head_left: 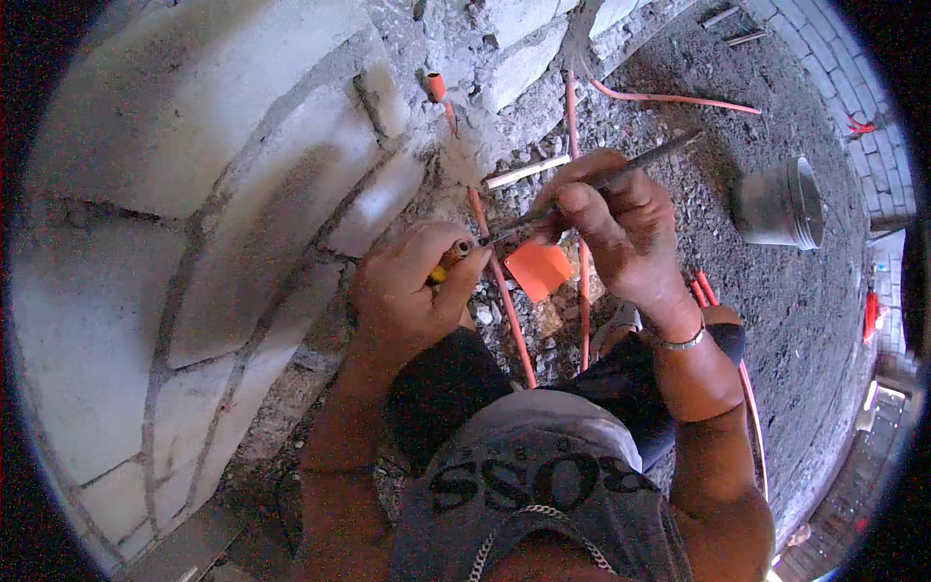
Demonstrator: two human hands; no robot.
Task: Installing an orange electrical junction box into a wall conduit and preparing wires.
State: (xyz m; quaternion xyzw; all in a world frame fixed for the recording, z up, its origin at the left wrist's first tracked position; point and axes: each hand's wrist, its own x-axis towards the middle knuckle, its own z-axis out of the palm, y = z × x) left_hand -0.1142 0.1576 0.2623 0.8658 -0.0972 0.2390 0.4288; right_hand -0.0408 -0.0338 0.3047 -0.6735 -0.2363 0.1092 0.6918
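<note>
Right hand [621,233], grip closed firmly around a slim dark rod [669,147], slanting up to the right, lower end right by the left thumb! Left hand [407,281], grip curled snugly around a short yellow-and-brown cylinder [452,258], one round end showing.

A wall of large pale grey blocks [126,310] fills the left of the frame, its wide, rough mortar joints [197,233] darker than the blocks, and runs on to the top centre. Loose rubble [635,126] lies along its foot. Dark bare dirt floor [805,320] spreads across the right. Another wall, of smaller grey blocks [819,44], lines the upper right edge. Soft daylight brightens parts of the left wall; others sit in shadow.
</note>
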